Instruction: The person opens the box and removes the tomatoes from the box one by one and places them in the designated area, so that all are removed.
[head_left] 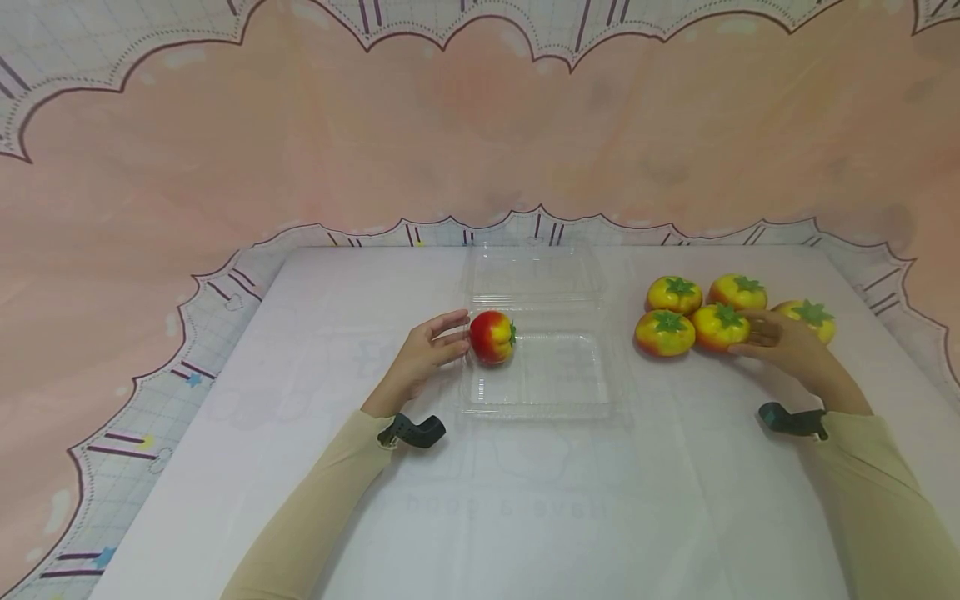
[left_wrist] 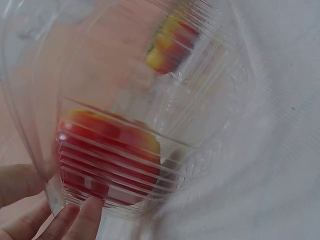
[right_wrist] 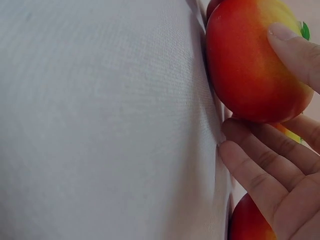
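A clear plastic clamshell container (head_left: 558, 408) lies with its lid folded back on the white table. One red and yellow persimmon (head_left: 491, 337) with a green calyx sits at the left side of its base. My left hand (head_left: 423, 354) pinches the container's left rim beside that fruit; the ribbed wall separates its fingertips (left_wrist: 90, 212) from the persimmon. On the right, my right hand (head_left: 787, 342) grips another persimmon (head_left: 718, 327), the front one nearest the hand. In the right wrist view, the thumb presses that persimmon (right_wrist: 250, 65) and the fingers curl along its side.
Several more persimmons stand close around the right hand: two behind (head_left: 675, 294), one to the left (head_left: 665, 333), and one (head_left: 810, 317) partly hidden behind the hand. The container's raised lid (head_left: 532, 275) points to the back. Patterned cloth (head_left: 480, 150) hangs behind the white table (head_left: 525, 517).
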